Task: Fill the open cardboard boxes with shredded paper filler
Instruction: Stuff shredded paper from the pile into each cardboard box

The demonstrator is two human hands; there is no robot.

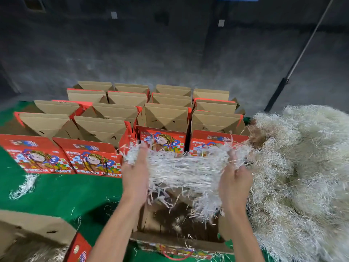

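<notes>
Left hand [135, 174] and right hand [235, 179] each have fingers curled into one stretched wad of shredded paper [186, 173], held above the nearest open box [179, 241]. Risk: loose strands hang past the rim; on release some likely land on the green worktop [62, 193], underfilling the box.

White shredded paper [186, 171] stretched above open box [181, 241]; red boxes [164, 118] behind.
</notes>
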